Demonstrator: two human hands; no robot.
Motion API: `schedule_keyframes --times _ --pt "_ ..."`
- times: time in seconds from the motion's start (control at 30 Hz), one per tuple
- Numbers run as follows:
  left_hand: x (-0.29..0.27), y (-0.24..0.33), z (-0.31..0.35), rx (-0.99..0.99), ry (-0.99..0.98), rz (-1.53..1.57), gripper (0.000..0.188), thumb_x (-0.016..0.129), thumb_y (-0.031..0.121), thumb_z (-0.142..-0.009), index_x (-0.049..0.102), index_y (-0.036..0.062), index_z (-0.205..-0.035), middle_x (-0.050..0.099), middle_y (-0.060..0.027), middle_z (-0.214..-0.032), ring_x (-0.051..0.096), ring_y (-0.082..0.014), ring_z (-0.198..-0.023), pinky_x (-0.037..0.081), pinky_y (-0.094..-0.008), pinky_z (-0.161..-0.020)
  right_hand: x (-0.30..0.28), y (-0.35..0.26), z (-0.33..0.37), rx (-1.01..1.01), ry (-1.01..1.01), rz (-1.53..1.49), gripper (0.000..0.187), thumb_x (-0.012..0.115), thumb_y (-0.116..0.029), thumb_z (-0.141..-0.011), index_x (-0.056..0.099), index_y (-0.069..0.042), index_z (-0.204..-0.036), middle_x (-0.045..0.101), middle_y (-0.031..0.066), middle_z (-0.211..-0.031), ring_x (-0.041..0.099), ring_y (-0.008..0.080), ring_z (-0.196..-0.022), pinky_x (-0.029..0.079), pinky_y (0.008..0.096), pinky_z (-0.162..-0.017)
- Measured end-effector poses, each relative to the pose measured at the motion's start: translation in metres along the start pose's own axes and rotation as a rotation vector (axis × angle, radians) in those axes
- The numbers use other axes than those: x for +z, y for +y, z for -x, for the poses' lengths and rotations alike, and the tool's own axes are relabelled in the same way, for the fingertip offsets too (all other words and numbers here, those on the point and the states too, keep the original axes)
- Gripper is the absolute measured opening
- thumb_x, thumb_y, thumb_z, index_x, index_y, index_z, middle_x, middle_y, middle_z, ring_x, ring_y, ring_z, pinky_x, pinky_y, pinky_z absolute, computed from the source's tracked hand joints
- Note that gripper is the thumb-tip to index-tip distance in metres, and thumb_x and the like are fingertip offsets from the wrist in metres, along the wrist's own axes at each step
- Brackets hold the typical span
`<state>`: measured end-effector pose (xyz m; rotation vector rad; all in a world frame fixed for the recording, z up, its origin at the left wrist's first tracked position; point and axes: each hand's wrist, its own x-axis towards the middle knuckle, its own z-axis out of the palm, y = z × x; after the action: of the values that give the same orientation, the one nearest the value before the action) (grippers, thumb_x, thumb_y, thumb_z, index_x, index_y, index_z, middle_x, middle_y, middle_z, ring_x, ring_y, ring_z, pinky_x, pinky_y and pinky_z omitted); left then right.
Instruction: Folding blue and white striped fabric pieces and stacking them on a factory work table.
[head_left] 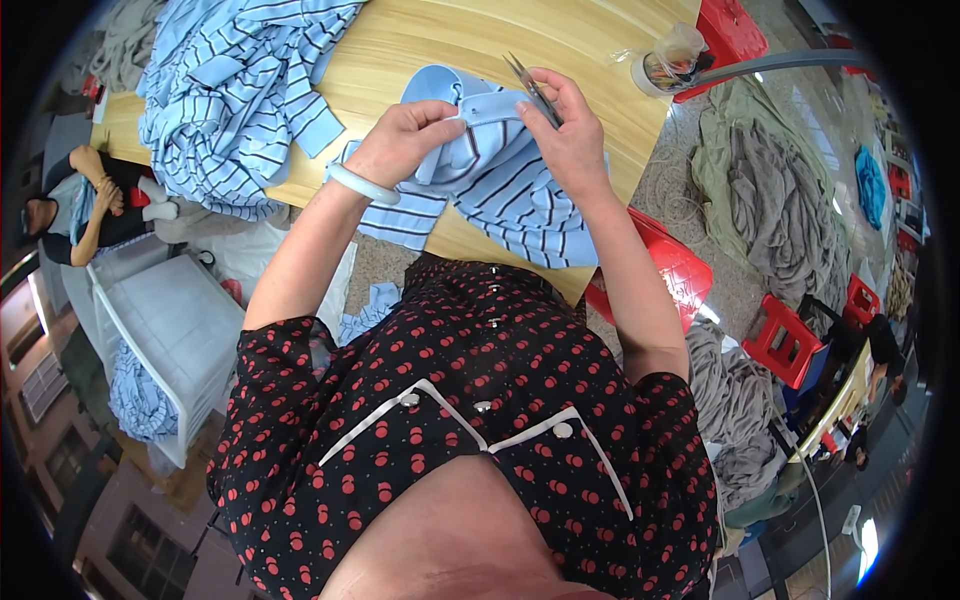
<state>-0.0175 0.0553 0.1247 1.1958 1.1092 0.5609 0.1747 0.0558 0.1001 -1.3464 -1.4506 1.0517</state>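
Pinching the shirt [535, 215] by its collar [492, 106] in my left hand [402, 140] at the table [590, 30]'s near edge, right hand [570, 130] clamped around snips [534, 88], I should keep it taut, blade tips clear.

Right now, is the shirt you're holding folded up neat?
No, it's loose: the blue shirt sprawls in creases on the table, one part pinched in the left hand.

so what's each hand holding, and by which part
Left hand: the shirt, by its collar. Right hand: the snips, by the handle end, also touching the collar.
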Motion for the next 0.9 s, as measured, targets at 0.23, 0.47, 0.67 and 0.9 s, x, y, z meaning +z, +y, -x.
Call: schedule_keyframes --times 0.23,0.47,0.67,0.9 --pt "-0.002 0.017 0.002 -0.132 -0.017 0.401 0.013 0.054 0.015 -0.078 0.057 0.0027 -0.081 0.058 -0.0010 -0.074 0.053 -0.0064 -0.065 0.043 -0.0190 -0.059 -0.007 -0.019 0.018 -0.347 0.026 0.289 0.029 0.067 -0.015 -0.067 0.056 -0.007 -0.093 0.057 0.0058 -0.076 0.055 0.0128 -0.061 0.044 0.0225 -0.054" --pt "0.000 0.020 0.002 -0.118 -0.055 0.327 0.014 0.053 0.016 -0.079 0.057 0.0027 -0.080 0.057 -0.0001 -0.073 0.052 -0.0058 -0.065 0.042 -0.0186 -0.059 -0.006 -0.018 0.017 -0.400 -0.032 0.295 0.029 0.067 -0.013 -0.066 0.057 -0.007 -0.092 0.055 0.0056 -0.071 0.054 0.0142 -0.058 0.042 0.0237 -0.051" --pt "-0.001 0.022 0.005 -0.154 -0.096 0.384 0.014 0.053 0.016 -0.079 0.057 0.0031 -0.080 0.057 0.0000 -0.073 0.051 -0.0057 -0.064 0.042 -0.0184 -0.059 -0.007 -0.012 0.016 -0.466 -0.057 0.382 0.027 0.067 -0.012 -0.066 0.057 -0.007 -0.090 0.055 0.0050 -0.069 0.053 0.0146 -0.057 0.041 0.0238 -0.050" --pt "-0.004 0.019 0.001 -0.169 -0.146 0.389 0.014 0.053 0.017 -0.079 0.057 0.0038 -0.079 0.056 0.0000 -0.072 0.051 -0.0052 -0.064 0.042 -0.0183 -0.059 -0.006 -0.013 0.017 -0.402 -0.042 0.314 0.023 0.066 -0.010 -0.067 0.058 -0.006 -0.088 0.056 0.0056 -0.069 0.053 0.0137 -0.058 0.041 0.0228 -0.049"
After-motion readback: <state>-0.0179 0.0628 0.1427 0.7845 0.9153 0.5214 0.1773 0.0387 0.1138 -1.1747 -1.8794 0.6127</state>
